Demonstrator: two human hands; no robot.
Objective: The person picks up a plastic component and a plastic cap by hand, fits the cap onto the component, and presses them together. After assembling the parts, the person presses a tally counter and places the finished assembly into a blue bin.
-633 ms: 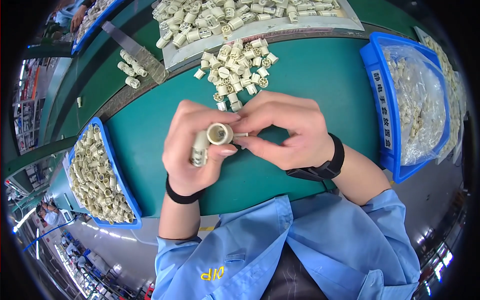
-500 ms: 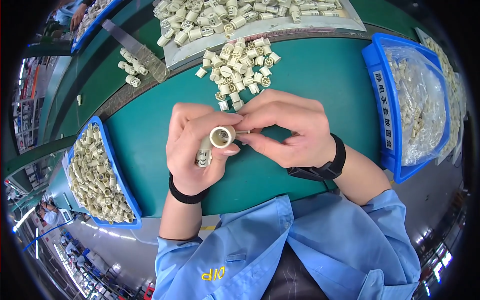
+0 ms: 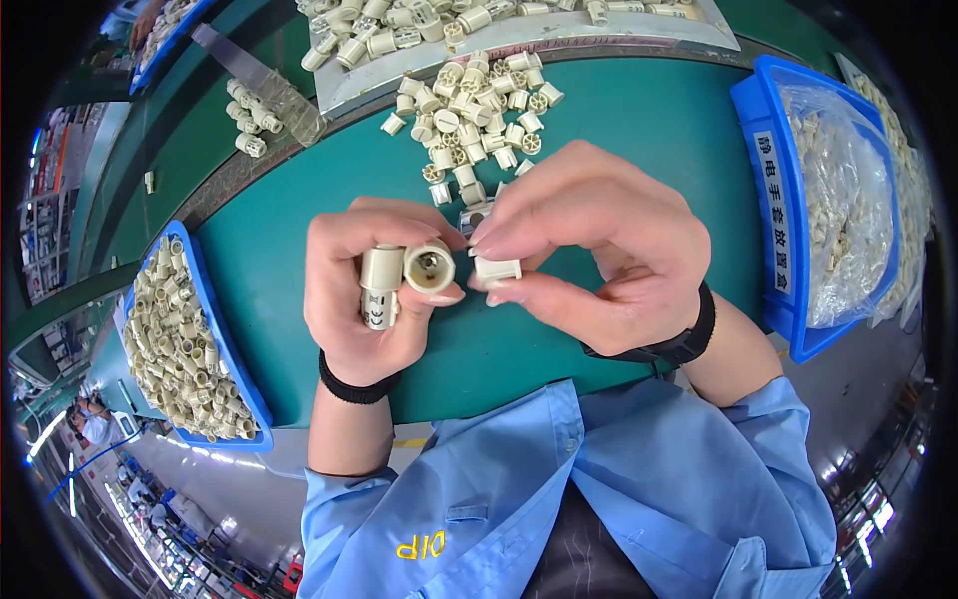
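Observation:
My left hand (image 3: 364, 285) is closed around two cream plastic cylinders. One hollow cylinder (image 3: 429, 268) turns its open end upward, with small parts visible inside its bore. Beside it in the palm lies a second cylinder (image 3: 379, 290) with dark printing on its side. Between the thumb and fingertips of my right hand (image 3: 599, 250) is a small cream flanged cap (image 3: 496, 270), just right of the hollow cylinder and apart from it. A shiny grey piece (image 3: 474, 218) shows behind the fingertips, partly hidden; I cannot tell whether a hand touches it.
Beyond my hands, a heap of small cream caps (image 3: 469, 110) lies on the green mat (image 3: 299, 220). A metal tray (image 3: 344, 88) behind it carries many cylinders. Blue bins stand at left (image 3: 239, 369) with cream sleeves and at right (image 3: 755, 110) with a plastic bag of small parts.
My hands have drawn apart a little, the left one shifting left and the right one to the right. The cap in my right fingers and the second cylinder in my left palm show more fully.

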